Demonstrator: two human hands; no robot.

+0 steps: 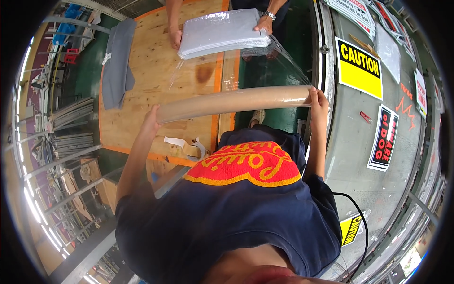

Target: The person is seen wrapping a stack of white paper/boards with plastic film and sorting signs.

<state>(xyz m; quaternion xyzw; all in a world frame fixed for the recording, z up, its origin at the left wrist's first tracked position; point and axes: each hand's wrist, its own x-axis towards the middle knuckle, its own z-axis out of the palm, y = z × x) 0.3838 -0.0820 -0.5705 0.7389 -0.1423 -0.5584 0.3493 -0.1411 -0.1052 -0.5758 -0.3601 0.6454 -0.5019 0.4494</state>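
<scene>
Across the middle of the view lies a long roll of clear stretch film (231,102) on a brown core. My left hand (152,122) is closed round its left end, and my right hand (319,103) grips the right end. From the roll a clear sheet of film (283,61) runs taut to a stack of flat white sheets (220,32). Another person's hands, one (175,39) at each side of the stack, hold it over the far part of the wooden table. Film covers the stack's near edge.
Grey cloth (117,64) lies along the left of the wooden table (165,90). Loose tape rolls (191,149) sit near its front edge. At right, a grey table (347,142) bears several printed signs (359,68) and a small red tool (365,117). Metal racks stand at left.
</scene>
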